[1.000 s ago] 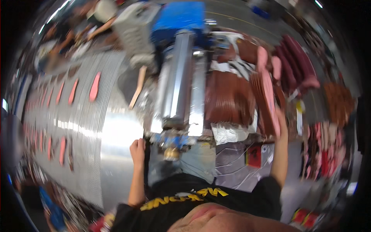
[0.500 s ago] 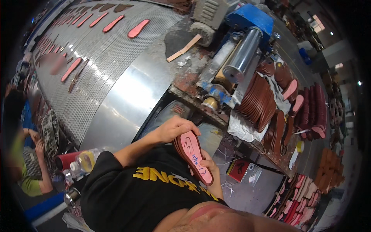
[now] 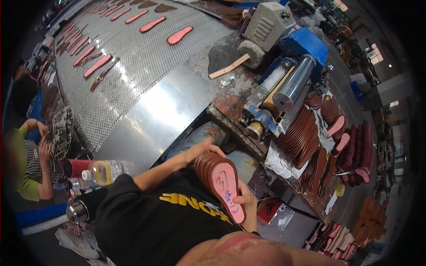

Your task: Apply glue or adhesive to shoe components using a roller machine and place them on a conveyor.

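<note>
Held in front of my chest is a stack of insoles [image 3: 225, 184]; the top one is pink with handwritten marks, and brown edges fan out beneath it. At the stack's far, wide end is my left hand [image 3: 202, 150], its fingers curled over the brown edges and partly hidden behind them. My right hand [image 3: 246, 201] grips the near, narrower end from the right, thumb across the pink face. The right hand's other fingers are out of sight under the stack.
Pink insoles [image 3: 153, 25] lie in rows on a mesh conveyor [image 3: 146, 62]. A blue roller machine [image 3: 306, 46] stands on the worktable beside brown insole stacks [image 3: 298, 137]. Bottles [image 3: 104, 172] stand at left, near a person in a green sleeve [image 3: 31, 188].
The stack has spread, showing more brown edges at its far end. My left hand has shifted slightly back along it. The whole view has turned a little, moving the surroundings rightward.
</note>
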Demonstrator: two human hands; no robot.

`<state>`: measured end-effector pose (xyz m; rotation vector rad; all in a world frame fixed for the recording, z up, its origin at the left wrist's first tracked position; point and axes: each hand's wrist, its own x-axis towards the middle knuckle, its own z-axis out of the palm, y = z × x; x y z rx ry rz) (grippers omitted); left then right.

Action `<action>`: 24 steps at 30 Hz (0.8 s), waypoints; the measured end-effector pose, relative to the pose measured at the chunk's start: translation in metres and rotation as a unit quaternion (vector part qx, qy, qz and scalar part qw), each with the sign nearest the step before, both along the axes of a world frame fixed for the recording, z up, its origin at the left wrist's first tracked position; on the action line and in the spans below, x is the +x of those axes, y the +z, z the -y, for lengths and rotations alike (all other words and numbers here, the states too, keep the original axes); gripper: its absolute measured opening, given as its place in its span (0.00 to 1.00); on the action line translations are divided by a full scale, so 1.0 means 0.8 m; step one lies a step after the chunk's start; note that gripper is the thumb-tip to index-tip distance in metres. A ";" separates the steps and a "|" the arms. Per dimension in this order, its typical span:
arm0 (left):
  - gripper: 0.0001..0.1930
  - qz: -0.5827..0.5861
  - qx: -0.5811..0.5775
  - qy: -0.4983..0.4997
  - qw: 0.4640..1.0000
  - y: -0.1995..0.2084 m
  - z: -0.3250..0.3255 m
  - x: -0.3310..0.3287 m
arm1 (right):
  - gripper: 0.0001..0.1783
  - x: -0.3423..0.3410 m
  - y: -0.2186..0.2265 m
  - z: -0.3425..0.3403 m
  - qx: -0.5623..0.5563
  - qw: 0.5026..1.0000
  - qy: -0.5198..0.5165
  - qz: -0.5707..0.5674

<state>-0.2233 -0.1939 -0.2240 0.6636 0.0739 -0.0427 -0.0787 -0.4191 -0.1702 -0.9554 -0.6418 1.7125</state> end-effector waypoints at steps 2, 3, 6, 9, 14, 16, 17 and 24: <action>0.42 -0.009 0.059 -0.042 0.997 0.019 -0.007 0.008 | 0.61 0.008 -0.014 -0.001 0.021 0.999 0.010 -0.037; 0.41 -0.038 0.069 -0.105 0.991 0.027 -0.014 0.010 | 0.58 0.017 -0.014 0.003 0.004 0.998 0.056 -0.015; 0.40 -0.024 0.267 -0.238 0.934 0.054 -0.026 0.026 | 0.48 0.027 -0.021 0.002 0.051 0.987 0.121 0.092; 0.40 -0.022 0.576 -0.369 0.729 0.076 -0.001 0.041 | 0.39 0.013 -0.039 0.006 -0.006 0.983 0.119 0.139; 0.44 -0.082 0.594 -0.420 0.681 0.043 0.022 0.053 | 0.23 0.016 -0.005 0.038 -0.104 0.989 -0.088 0.060; 0.47 -0.174 0.508 -0.420 0.732 0.028 0.018 0.047 | 0.22 0.012 0.019 0.056 -0.064 0.965 -0.227 0.114; 0.48 -0.187 0.452 -0.410 0.770 0.017 0.020 0.042 | 0.25 -0.003 0.036 0.059 -0.095 0.952 -0.271 0.108; 0.39 -0.183 0.338 -0.361 0.850 -0.040 0.023 0.031 | 0.30 -0.077 -0.037 0.085 0.036 0.746 -0.454 0.486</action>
